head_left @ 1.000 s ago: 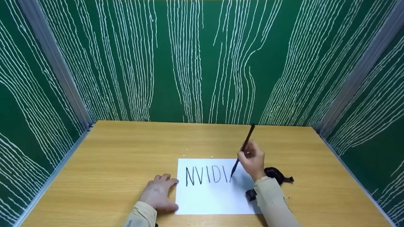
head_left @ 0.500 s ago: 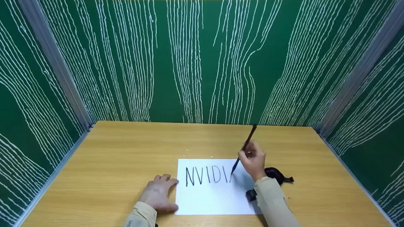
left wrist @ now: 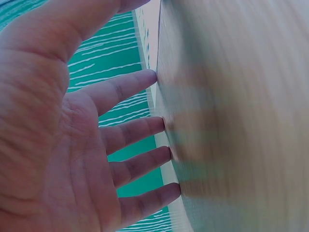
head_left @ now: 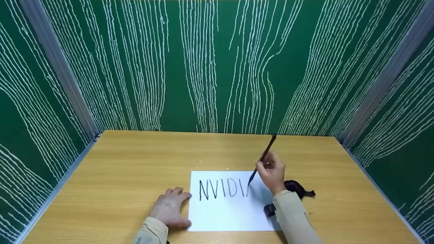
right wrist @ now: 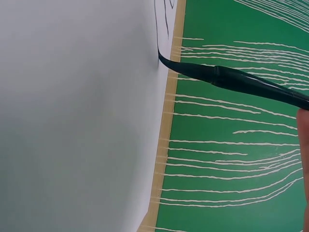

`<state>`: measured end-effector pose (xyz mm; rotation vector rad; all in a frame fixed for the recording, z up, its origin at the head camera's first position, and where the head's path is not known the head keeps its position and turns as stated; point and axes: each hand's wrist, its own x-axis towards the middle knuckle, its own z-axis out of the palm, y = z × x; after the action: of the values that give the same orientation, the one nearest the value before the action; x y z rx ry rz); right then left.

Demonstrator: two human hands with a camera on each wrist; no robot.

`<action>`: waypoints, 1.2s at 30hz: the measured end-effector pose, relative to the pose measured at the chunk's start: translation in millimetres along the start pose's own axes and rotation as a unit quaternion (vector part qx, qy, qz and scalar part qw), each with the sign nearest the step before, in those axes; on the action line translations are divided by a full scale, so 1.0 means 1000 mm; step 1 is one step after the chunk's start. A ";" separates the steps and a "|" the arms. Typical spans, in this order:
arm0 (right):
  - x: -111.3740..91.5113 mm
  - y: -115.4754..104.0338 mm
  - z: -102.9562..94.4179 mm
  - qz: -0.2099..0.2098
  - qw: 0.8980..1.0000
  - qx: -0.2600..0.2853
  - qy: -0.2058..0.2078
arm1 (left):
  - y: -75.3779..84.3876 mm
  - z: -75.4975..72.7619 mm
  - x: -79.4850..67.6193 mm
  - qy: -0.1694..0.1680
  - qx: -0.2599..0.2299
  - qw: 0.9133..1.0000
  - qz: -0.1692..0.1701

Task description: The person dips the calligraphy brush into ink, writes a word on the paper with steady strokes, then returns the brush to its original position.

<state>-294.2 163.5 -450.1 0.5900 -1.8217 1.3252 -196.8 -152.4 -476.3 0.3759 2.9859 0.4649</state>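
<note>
A white sheet of paper (head_left: 223, 213) lies on the wooden table, with thin black letters reading "NVIDI" and a slanted stroke after them. My right hand (head_left: 273, 171) pinches a dark brush pen (head_left: 267, 149) that leans up and to the right. In the right wrist view the bent tip of the brush pen (right wrist: 193, 70) meets the paper (right wrist: 87, 96) at the end of a line. My left hand (head_left: 171, 206) rests at the paper's left edge with thumb and fingers spread. Its fingertips (left wrist: 166, 153) touch the tabletop in the left wrist view.
A black round object with a short spout-like end (head_left: 295, 188) sits right of the paper, partly behind the right wrist. A small black piece (head_left: 270, 209) lies on the paper's right side. Green walls (head_left: 223, 67) with white wavy lines enclose the table (head_left: 129, 162).
My right hand and the brush pen have shifted slightly, the tip moving a little up the sheet. The slanted stroke appears longer at its top. My left hand stays in place.
</note>
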 end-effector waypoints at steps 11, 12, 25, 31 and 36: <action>0.001 0.001 0.000 -0.009 1.000 0.002 0.002 | -0.002 0.002 0.000 0.011 0.003 1.000 0.013; 0.001 0.001 -0.001 -0.010 1.000 -0.001 0.002 | -0.001 0.002 0.000 0.011 0.002 1.000 0.011; 0.001 0.001 -0.001 0.010 1.000 -0.023 0.005 | 0.000 0.000 0.001 -0.003 0.001 1.000 -0.008; 0.001 0.000 0.000 0.013 1.000 -0.025 0.001 | -0.001 0.001 0.001 -0.004 0.000 1.000 -0.004; 0.001 0.003 0.001 0.009 1.000 -0.024 0.003 | -0.001 0.000 0.000 0.001 0.004 1.000 0.008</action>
<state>-297.4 163.8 -451.3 0.5442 -1.8542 1.2901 -197.5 -153.4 -476.9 0.4003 2.9905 0.4542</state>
